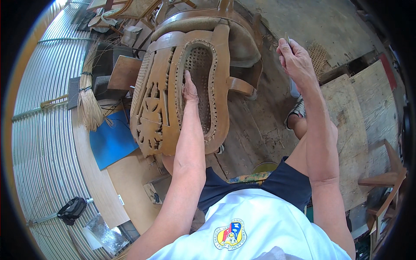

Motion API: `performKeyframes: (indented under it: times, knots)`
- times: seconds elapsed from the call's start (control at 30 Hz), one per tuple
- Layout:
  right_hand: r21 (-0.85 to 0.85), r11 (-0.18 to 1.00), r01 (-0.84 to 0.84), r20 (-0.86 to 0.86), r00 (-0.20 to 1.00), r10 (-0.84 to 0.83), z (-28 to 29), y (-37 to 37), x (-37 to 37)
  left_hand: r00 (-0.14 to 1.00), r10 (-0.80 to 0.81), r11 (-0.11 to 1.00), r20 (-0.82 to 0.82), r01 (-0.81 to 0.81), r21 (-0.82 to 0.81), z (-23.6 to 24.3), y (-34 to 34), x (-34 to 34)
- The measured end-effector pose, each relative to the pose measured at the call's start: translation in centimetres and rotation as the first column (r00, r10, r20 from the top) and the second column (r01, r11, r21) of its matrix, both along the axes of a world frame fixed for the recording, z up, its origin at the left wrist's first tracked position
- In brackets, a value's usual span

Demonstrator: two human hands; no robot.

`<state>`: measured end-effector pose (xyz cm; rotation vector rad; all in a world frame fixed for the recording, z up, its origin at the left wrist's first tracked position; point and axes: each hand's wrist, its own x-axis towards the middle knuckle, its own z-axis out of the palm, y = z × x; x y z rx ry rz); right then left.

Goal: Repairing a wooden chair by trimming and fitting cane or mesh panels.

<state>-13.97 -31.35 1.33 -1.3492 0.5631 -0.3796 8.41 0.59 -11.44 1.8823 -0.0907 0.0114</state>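
A brown carved wooden chair (221,86) lies tipped before me, its back facing up. The long opening (211,117) in the back is edged with small holes, and woven cane shows deeper inside. My left hand (190,90) rests at the opening's left edge with one digit stretched forward; its other fingers are mostly hidden. Raised to the right, apart from the chair, my right hand (295,58) is closed in a pinch. A small thin pale piece (287,38) sticks up from its fingertips; its kind is unclear.
On the left, a bundle of cane strands (89,102) hangs near a blue sheet (112,138) and a corrugated metal wall (41,160). Plywood boards (344,125) lie right, with a wooden frame (388,182) beyond. A cane-webbing piece (318,60) lies on the floor.
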Motion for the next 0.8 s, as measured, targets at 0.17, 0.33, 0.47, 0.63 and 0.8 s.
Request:
performKeyframes:
  times: [0.17, 0.33, 0.47, 0.63, 0.8]
  knots:
    - [-0.029, 0.998, 0.048, -0.026, 0.998, -0.048, -0.6, -0.9, -1.0, 0.986, 0.162, 0.969, -0.043, -0.151, 0.194, -3.3, -1.1, 0.7]
    - [0.0, 1.0, 0.027, 0.002, 1.0, -0.027, 0.0, -0.5, -0.5, 0.961, 0.271, 0.933, 0.06, -0.277, 0.23, -5.6, 0.9, 3.9]
    - [-0.013, 1.0, 0.027, -0.007, 1.0, -0.027, -0.2, -0.6, -0.5, 0.979, 0.202, 0.966, -0.016, -0.196, 0.17, -4.1, -0.8, 6.6]
    - [-0.03, 0.999, 0.033, -0.005, 0.999, -0.033, -0.6, -1.2, -0.3, 0.989, 0.114, 0.991, -0.097, -0.107, 0.078, -2.9, -1.7, 4.2]
    - [-0.03, 0.999, 0.04, -0.019, 0.999, -0.041, -0.2, -1.0, 0.0, 0.989, 0.05, 0.998, -0.137, -0.054, -0.025, -0.4, -2.4, 1.3]
